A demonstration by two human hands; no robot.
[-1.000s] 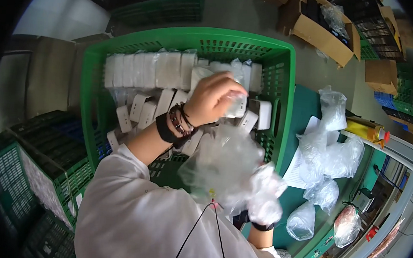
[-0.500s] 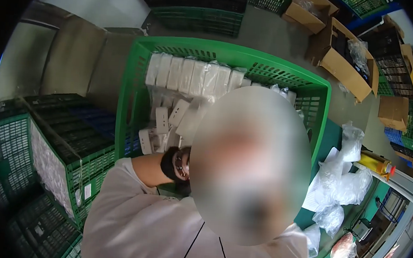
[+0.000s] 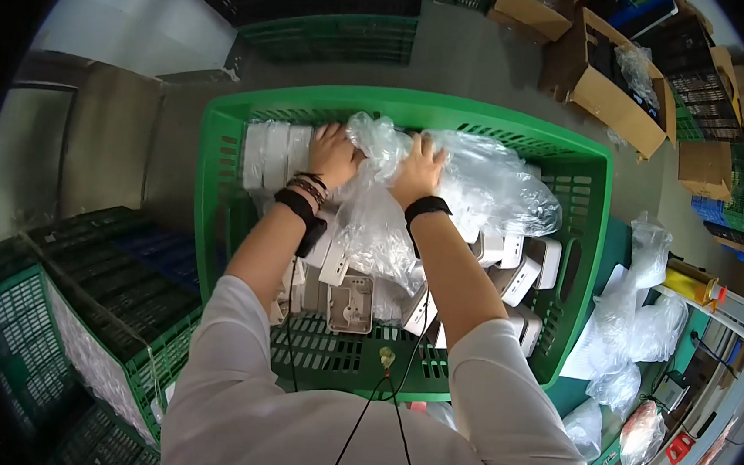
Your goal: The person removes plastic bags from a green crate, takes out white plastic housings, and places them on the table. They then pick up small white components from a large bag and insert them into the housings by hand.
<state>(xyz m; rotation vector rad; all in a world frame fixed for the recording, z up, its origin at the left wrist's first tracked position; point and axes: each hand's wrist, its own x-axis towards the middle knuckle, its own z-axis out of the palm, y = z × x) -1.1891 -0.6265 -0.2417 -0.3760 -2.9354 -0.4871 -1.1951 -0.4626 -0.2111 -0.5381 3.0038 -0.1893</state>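
A big green plastic crate (image 3: 218,185) filled most of what I saw below me, its long side running left to right, with white moulded plastic parts (image 3: 351,302) lying loose on its lattice floor and a neat row of the same white pieces (image 3: 275,148) stacked along the far left wall. Across the far half of the crate lay a large crumpled clear plastic bag (image 3: 481,184), its long axis running left to right and trailing off toward my right, with a loose tail hanging back toward me between my forearms. My left hand (image 3: 333,154) was closed on the bag's left end, right beside the stacked row; my right hand (image 3: 419,168) lay with fingers curled down, pressing the bag's middle. Both hands were touching the plastic, so neither was nearer. The bulk of the bag lay to the right of my fingers. The loose parts under the bag crowded close. Outside, more empty clear bags (image 3: 636,314) lay heaped to my right, and cardboard boxes (image 3: 615,85) stood beyond the crate
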